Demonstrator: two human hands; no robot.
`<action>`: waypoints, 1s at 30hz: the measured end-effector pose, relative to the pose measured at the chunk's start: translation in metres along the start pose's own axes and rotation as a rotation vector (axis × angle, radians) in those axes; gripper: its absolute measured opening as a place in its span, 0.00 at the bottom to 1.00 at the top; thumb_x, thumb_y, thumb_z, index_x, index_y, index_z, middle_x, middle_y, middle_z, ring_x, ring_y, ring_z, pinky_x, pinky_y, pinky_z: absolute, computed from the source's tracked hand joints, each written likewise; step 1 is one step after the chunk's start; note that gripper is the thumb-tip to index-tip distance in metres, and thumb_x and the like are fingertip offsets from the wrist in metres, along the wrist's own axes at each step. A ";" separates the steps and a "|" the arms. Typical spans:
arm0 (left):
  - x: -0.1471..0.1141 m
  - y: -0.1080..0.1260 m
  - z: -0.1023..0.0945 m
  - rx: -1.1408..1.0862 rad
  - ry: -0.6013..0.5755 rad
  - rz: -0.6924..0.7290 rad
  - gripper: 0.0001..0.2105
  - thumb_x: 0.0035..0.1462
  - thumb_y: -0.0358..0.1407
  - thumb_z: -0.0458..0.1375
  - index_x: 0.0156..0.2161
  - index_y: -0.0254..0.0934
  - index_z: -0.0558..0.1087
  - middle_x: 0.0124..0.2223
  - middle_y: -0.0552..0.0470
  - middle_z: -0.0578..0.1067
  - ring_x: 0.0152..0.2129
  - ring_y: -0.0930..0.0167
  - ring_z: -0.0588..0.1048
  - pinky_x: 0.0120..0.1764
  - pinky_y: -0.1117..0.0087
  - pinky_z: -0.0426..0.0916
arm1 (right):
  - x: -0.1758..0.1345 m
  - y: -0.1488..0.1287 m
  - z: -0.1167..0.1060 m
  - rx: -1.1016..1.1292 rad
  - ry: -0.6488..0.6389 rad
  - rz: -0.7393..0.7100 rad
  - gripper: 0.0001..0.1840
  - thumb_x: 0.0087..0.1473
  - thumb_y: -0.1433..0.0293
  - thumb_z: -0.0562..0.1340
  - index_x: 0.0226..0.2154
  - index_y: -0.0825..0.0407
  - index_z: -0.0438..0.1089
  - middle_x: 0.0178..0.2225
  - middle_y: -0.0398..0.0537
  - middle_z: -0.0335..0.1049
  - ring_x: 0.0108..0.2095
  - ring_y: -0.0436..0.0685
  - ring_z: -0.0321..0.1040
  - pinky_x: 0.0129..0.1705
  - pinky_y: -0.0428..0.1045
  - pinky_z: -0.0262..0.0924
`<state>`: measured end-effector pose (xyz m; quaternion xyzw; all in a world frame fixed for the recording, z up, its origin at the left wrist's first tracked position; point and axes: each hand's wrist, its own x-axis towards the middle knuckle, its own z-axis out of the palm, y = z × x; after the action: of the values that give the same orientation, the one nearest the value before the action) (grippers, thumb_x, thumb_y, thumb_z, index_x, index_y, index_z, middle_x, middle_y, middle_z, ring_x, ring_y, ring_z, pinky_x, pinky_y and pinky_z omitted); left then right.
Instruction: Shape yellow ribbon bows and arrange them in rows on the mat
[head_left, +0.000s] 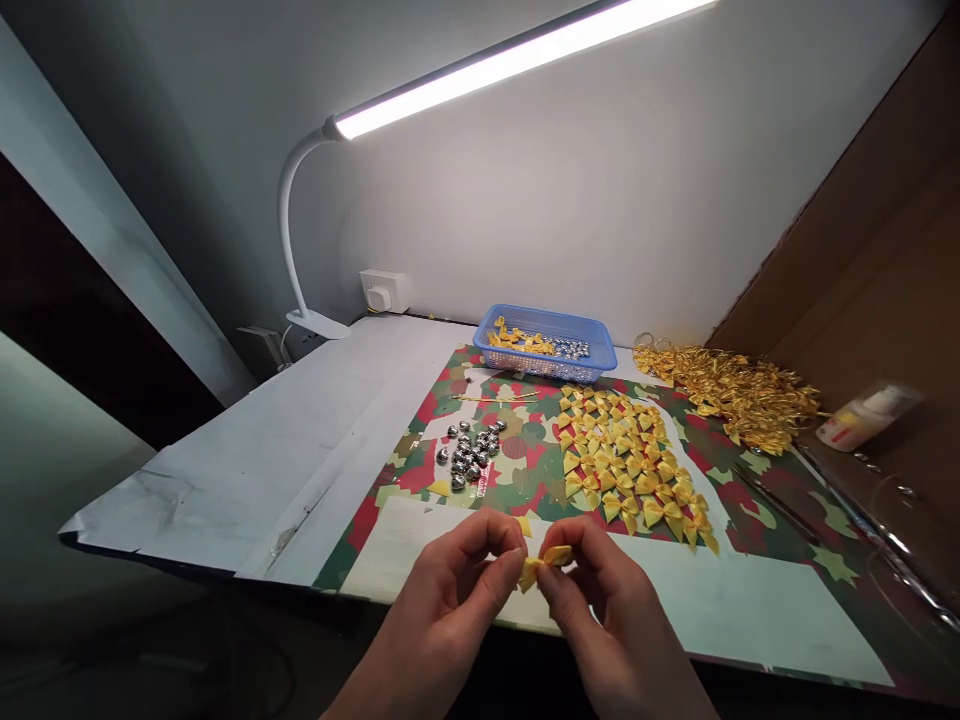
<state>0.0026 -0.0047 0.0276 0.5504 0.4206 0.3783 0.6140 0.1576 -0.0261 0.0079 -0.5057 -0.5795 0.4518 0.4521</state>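
Note:
Between my two hands, just above the table's front edge, is a small yellow ribbon bow [531, 573]. My left hand [466, 575] pinches one side of it, thumb against index finger. On the other side, my right hand [596, 580] grips a loop of the same bow with thumb and forefinger. Beyond my left hand lies a loose cluster of silver jingle bells [471, 455]. Many yellow bows [630, 455] are spread in rows beyond my right hand. The fingers hide part of the held bow.
A blue plastic basket [601, 345] holding bows and bells stands by the wall. At its right are a heap of gold ties [739, 390] and a white bottle [859, 420]. Tweezers [776, 502] lie at the right. A lit clamp lamp [289, 215] arches overhead.

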 end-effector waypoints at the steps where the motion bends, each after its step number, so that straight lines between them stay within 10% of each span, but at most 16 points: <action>1: 0.000 0.000 0.000 0.001 0.000 0.003 0.11 0.62 0.42 0.56 0.30 0.39 0.67 0.31 0.56 0.65 0.31 0.68 0.63 0.35 0.69 0.61 | 0.000 0.000 0.001 0.033 -0.005 0.020 0.13 0.61 0.58 0.57 0.35 0.50 0.68 0.28 0.42 0.65 0.27 0.51 0.60 0.27 0.46 0.55; 12: 0.005 -0.010 -0.001 -0.464 -0.087 -0.254 0.11 0.59 0.40 0.61 0.30 0.36 0.69 0.30 0.53 0.70 0.27 0.71 0.65 0.34 0.70 0.62 | 0.002 0.004 -0.001 0.062 -0.097 -0.008 0.14 0.60 0.58 0.57 0.36 0.52 0.69 0.28 0.43 0.70 0.28 0.52 0.67 0.32 0.46 0.61; 23: 0.003 -0.003 -0.001 -0.171 -0.010 -0.140 0.09 0.63 0.42 0.57 0.36 0.39 0.71 0.32 0.55 0.73 0.33 0.68 0.71 0.41 0.65 0.65 | 0.000 0.007 -0.017 0.277 -0.140 0.152 0.19 0.59 0.55 0.61 0.45 0.51 0.68 0.31 0.45 0.71 0.32 0.54 0.68 0.36 0.48 0.63; 30: 0.008 -0.005 0.002 -0.160 -0.012 -0.130 0.11 0.63 0.44 0.57 0.35 0.38 0.72 0.32 0.56 0.71 0.31 0.70 0.69 0.39 0.68 0.66 | 0.002 0.011 -0.022 0.271 -0.109 0.149 0.17 0.60 0.55 0.60 0.33 0.53 0.70 0.28 0.44 0.69 0.29 0.51 0.67 0.34 0.46 0.63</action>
<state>0.0076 0.0012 0.0224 0.4735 0.4199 0.3668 0.6819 0.1813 -0.0216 0.0016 -0.4563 -0.4977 0.5850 0.4493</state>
